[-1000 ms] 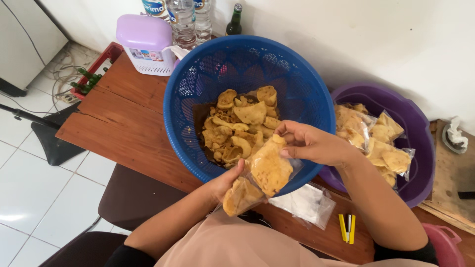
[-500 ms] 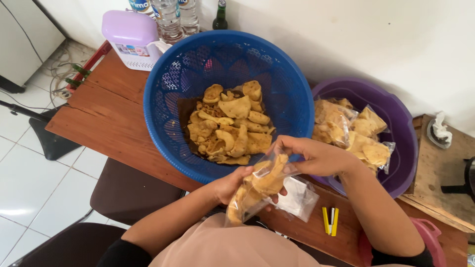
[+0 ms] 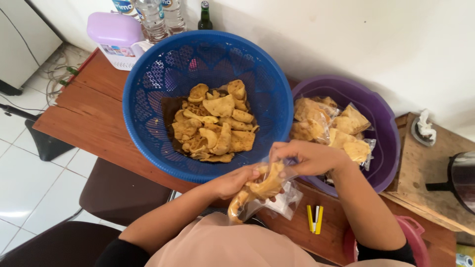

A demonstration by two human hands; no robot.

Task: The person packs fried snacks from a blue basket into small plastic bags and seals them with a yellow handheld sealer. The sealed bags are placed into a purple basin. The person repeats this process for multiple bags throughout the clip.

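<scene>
A small clear plastic bag (image 3: 257, 193) filled with yellow chips is held by both hands just above the near edge of the wooden desk (image 3: 94, 116), in front of the person's body. The left hand (image 3: 232, 182) is closed around the lower and middle part of the bag, with the fingers wrapped on its side. The right hand (image 3: 307, 157) is placed at the top of the bag, and its fingers (image 3: 279, 151) are closed on the open mouth of the bag, pinching the plastic there. The bag is tilted, with its bottom end pointing down to the left.

Just behind the hands, a large blue perforated basket (image 3: 148, 113) is standing on the desk, and a heap of loose chips (image 3: 215, 123) is lying in its bottom. To the right of it, touching or almost touching, a purple basin (image 3: 386, 143) is seen, in which several filled bags of chips (image 3: 329, 126) are collected. Under the held bag, some empty plastic bags (image 3: 284, 202) are lying on the desk, and a small yellow and white object (image 3: 314, 219) is placed just beside them. At the far corner of the desk, a lilac container (image 3: 115, 35) and some bottles (image 3: 163, 17) are standing.
</scene>
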